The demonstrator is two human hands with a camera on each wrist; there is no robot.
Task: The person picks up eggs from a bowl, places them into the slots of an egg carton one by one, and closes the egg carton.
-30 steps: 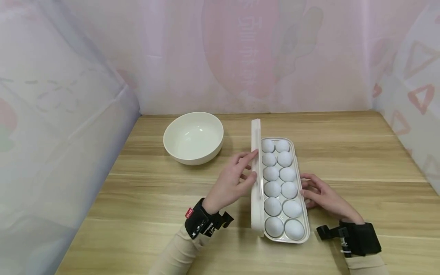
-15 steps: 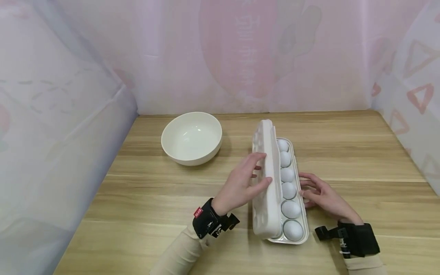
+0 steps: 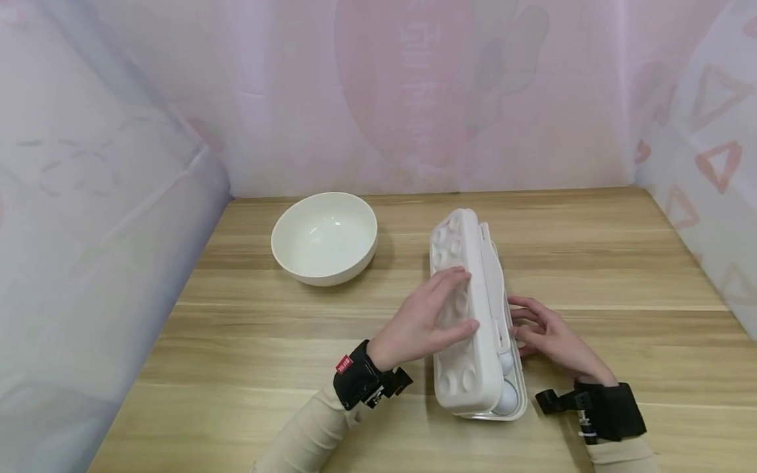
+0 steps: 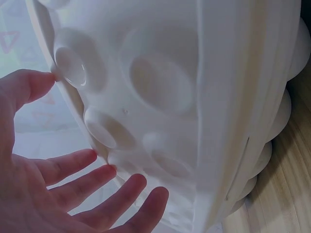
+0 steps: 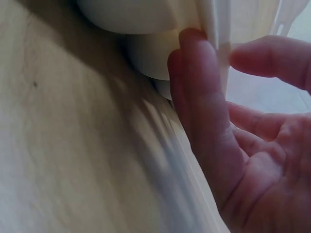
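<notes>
The left grip (image 3: 434, 322) is spread flat on the dimpled lid (image 3: 464, 315), which is tilted rightward over the tray (image 3: 514, 401). The right grip (image 3: 541, 335), fingers relaxed, touches the tray's right rim. The tray's long axis runs near to far on the counter (image 3: 591, 263).

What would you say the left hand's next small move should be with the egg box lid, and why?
Probably press the lid the rest of the way down. The left hand lies flat on it, a gap on the right side shows eggs, and the right hand steadies the tray.
</notes>
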